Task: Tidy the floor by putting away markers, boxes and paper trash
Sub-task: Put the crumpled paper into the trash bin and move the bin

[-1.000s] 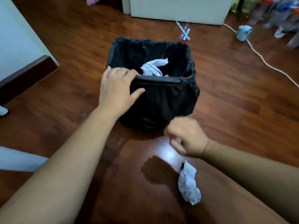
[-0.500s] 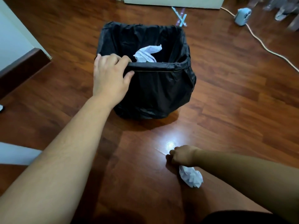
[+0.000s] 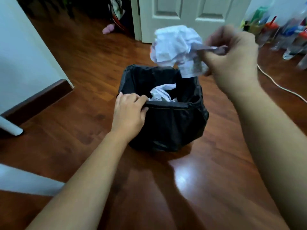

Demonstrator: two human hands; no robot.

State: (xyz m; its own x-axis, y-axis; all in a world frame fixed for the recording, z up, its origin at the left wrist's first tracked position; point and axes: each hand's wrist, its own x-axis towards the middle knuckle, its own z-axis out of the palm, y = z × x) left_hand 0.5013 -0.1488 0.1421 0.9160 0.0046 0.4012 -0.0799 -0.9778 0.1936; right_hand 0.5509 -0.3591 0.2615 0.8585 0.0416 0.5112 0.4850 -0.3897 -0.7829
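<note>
A square bin lined with a black bag (image 3: pixel 167 127) stands on the wooden floor in the middle of the view. My left hand (image 3: pixel 129 113) grips its near left rim. Crumpled white paper (image 3: pixel 162 94) lies inside the bin. My right hand (image 3: pixel 232 58) is raised above the bin's far right corner and pinches a second crumpled ball of white paper (image 3: pixel 176 47), which hangs over the bin's opening, blurred by motion.
A white door (image 3: pixel 187 15) is behind the bin. Several bottles and containers (image 3: pixel 282 34) crowd the floor at the far right, with a white cable (image 3: pixel 280 87) running past them. A white wall with a dark skirting board (image 3: pixel 38 98) is on the left.
My right hand picked the crumpled paper off the floor near me and lifted it over the bin. My left hand stayed on the bin's rim. The view tilted up.
</note>
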